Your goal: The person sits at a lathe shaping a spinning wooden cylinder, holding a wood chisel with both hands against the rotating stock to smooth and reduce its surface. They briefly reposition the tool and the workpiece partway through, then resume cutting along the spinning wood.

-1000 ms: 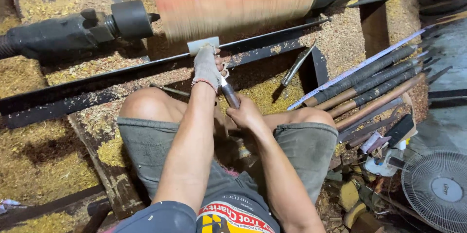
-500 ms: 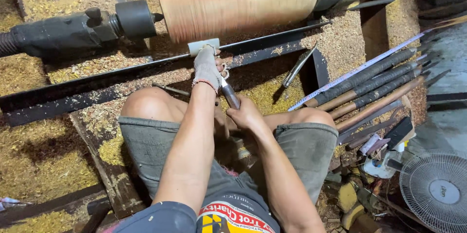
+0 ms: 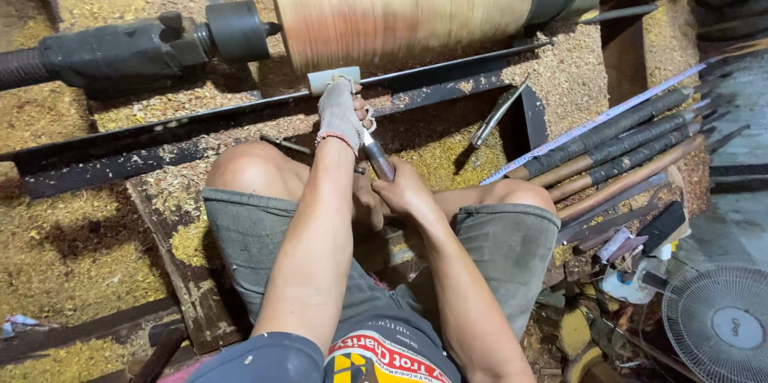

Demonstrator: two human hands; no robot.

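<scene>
Left hand: the left hand, in a worn grey glove, is laid on top of the chisel where it crosses the rail; the fingers are curled together over the blade and press it down.
Right hand: the right hand is bare and wrapped around the chisel's handle, fingers closed tightly on it, just above the lap.
Chisel: the chisel is held by both hands, slanting from the lap up to the rail; its pale tip is seen just under the left end of the log, though contact cannot be told.
Log: a thick pale log is mounted lengthwise between the machine's two black ends and is blurred across its surface.
Rail: a long black metal rail is set just in front of the log, running from the left edge up toward the right.
Spare tools: several long-handled tools are laid side by side at the right, beside the right knee; one more tool is propped against the rail.
Fan: a small white fan is seen in the bottom right corner.
Floor: sawdust is spread thickly over the wooden floor.
</scene>
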